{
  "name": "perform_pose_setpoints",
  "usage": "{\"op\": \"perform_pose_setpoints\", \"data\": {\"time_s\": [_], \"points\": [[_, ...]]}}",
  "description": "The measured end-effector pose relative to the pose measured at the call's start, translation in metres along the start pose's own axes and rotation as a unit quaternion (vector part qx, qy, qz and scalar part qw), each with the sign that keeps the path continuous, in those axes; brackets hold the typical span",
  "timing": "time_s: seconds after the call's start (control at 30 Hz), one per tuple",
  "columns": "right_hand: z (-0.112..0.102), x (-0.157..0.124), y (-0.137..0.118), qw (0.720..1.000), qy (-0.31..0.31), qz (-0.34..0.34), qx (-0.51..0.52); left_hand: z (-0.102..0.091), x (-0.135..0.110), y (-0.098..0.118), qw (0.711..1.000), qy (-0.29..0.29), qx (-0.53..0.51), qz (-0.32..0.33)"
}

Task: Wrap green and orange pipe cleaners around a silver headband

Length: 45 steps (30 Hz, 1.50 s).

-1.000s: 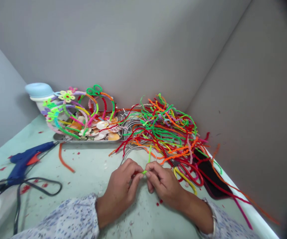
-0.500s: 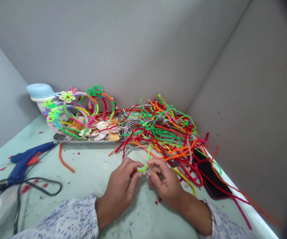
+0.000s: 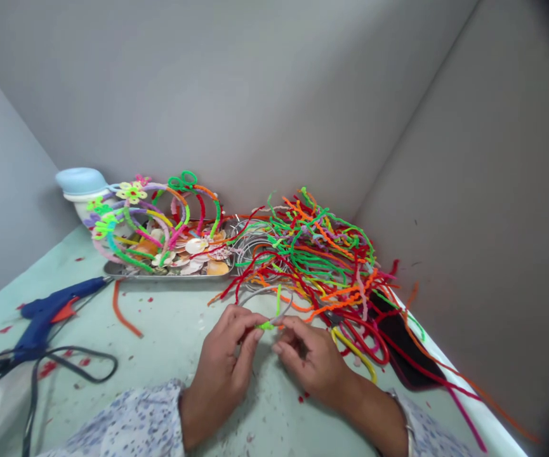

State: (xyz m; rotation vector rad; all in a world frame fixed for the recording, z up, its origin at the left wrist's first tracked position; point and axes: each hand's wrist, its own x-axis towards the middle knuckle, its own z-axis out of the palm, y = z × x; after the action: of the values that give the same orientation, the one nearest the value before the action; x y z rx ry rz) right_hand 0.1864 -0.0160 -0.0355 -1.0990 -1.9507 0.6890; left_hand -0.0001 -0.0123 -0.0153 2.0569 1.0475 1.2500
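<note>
Lime-green pipe cleaner [image 3: 278,299] is wrapped at the near side of a grey hoop [image 3: 285,311], its free end standing up behind the fingers. We see our left hand [image 3: 229,362] pinching the wrapped part between thumb and forefinger; the thumb and forefinger of our right hand [image 3: 315,362] stand narrowly apart just beside it (whether the forefinger touches the hoop, we cannot tell). Our left hand hides part of the hoop, pipe cleaners partly cover a dark flat object [image 3: 410,362], and the left edge cuts off a white object [image 3: 5,406].
</note>
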Motion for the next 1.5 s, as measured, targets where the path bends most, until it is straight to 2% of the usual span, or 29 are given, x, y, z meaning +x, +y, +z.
{"op": "perform_pose_setpoints", "data": {"time_s": [0.2, 0.33, 0.47, 0.57, 0.73, 0.87, 1.0, 1.17, 1.5], "points": [[0.002, -0.004, -0.001, 0.999, 0.028, 0.037, 0.019, -0.001, 0.001, 0.001, 1.0, 0.023, 0.009, 0.0], [0.0, -0.004, -0.003, 0.998, 0.069, 0.003, 0.006, 0.0, 0.002, -0.001, 0.999, 0.035, -0.004, -0.024], [-0.004, 0.0, -0.008, 0.998, 0.009, -0.062, -0.029, 0.0, 0.0, 0.0, 0.998, 0.04, -0.034, -0.043], [-0.004, 0.0, -0.009, 0.996, -0.019, -0.067, -0.062, 0.0, -0.004, 0.004, 0.995, 0.031, -0.071, -0.066], [0.0, -0.004, -0.002, 0.994, 0.044, -0.05, -0.091, 0.002, -0.007, 0.01, 0.987, 0.004, -0.104, -0.125], [-0.002, -0.001, -0.002, 0.986, 0.105, -0.103, -0.073, 0.002, -0.005, 0.01, 0.988, -0.003, -0.097, -0.121], [-0.006, 0.003, -0.011, 0.974, 0.121, -0.174, -0.08, 0.003, -0.004, 0.007, 0.989, -0.022, -0.093, -0.114], [-0.006, 0.0, -0.014, 0.965, 0.14, -0.189, -0.113, 0.004, -0.006, 0.005, 0.991, -0.055, -0.084, -0.091], [-0.013, 0.0, -0.016, 0.93, 0.165, -0.268, -0.188, 0.003, -0.002, 0.009, 0.996, -0.051, -0.046, -0.062]]}}
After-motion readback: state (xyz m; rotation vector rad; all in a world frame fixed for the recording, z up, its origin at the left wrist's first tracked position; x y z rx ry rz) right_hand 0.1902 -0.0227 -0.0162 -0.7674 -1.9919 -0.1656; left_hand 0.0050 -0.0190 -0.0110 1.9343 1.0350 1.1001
